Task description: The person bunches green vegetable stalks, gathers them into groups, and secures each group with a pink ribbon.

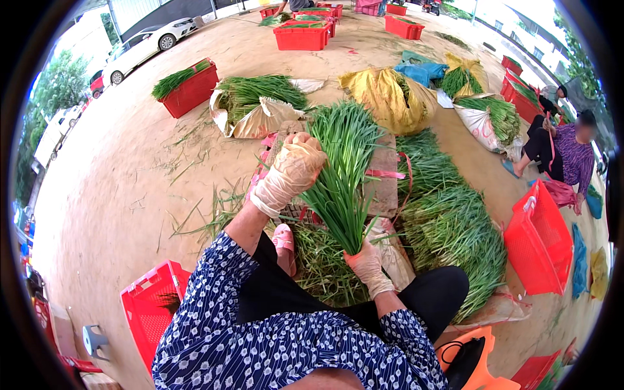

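A bunch of long green chives (344, 211) stands out from my right hand (369, 265), which is closed round its lower end. Both my hands wear thin pale gloves. My left hand (296, 168) is curled into a fist just left of the leaves; whatever its fingers may hold is hidden. Beyond the bunch, more chives (344, 130) lie on a low board (385, 179) in front of me. A large heap of chives (448, 240) spreads beside my right knee. Loose, paler stalks (322, 260) cover the ground between my legs.
A red crate (153, 302) stands at my left, another red crate (538, 240) at right. Farther off are a white sack of chives (263, 117), a yellow sack (387, 97) and a filled red crate (188, 91). A person (572, 146) sits at far right.
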A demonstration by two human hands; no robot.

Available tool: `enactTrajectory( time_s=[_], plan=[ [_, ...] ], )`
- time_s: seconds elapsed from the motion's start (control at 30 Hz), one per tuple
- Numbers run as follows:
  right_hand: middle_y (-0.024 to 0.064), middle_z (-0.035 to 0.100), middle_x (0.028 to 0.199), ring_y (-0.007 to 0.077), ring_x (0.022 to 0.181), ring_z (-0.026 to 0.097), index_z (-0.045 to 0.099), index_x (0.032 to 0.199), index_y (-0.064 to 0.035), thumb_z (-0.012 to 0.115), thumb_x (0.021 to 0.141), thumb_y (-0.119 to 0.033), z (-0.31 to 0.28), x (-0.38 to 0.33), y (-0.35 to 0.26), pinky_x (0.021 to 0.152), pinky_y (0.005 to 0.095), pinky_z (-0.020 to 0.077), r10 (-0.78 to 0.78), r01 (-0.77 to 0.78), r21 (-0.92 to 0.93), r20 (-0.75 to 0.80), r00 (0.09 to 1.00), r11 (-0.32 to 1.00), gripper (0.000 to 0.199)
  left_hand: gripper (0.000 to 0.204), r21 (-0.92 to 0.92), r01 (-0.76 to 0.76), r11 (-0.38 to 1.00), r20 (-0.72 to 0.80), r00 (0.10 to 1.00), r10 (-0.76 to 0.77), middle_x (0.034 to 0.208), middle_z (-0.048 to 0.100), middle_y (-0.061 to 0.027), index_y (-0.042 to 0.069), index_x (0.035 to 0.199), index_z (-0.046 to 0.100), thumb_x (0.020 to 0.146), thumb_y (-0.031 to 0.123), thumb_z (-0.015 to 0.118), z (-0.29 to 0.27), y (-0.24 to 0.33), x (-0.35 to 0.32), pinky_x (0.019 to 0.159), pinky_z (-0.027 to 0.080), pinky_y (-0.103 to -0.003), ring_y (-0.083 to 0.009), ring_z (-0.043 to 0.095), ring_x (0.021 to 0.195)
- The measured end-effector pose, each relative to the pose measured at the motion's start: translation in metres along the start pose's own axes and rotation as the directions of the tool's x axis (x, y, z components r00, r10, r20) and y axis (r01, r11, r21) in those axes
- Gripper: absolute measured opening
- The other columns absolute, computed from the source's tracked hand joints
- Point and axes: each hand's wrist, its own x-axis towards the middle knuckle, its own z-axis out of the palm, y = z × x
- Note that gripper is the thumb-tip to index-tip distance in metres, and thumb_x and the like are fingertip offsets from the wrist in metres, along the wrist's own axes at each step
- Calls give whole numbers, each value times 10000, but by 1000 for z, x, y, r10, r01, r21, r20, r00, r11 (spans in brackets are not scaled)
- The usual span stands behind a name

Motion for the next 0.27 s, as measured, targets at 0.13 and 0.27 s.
enactTrajectory(
  time_s=[0.13, 0.27],
  plan=[
    [188, 720, 840, 400, 809, 699, 654, 1079, -81, 765, 771, -297, -3, -1, -4, 721, 478, 560, 24, -24, -18, 6, 1000, 1000, 392, 84, -301, 155, 941, -187, 958, -218, 782, 599, -104, 82, 771, 709, 768, 101, 627, 4, -2, -1, 802, 453, -437, -318, 567, 862],
    [189, 722, 848, 412, 812, 697, 643, 1119, -77, 763, 775, -309, 1, 0, 8, 729, 474, 561, 15, -15, -1, 2, 1000, 1000, 432, 228, -693, 513, 507, 175, 802, -571, 884, 716, -111, 60, 839, 747, 904, 237, 620, -14, -27, 3, 870, 483, -383, -248, 634, 892]
  ],
)
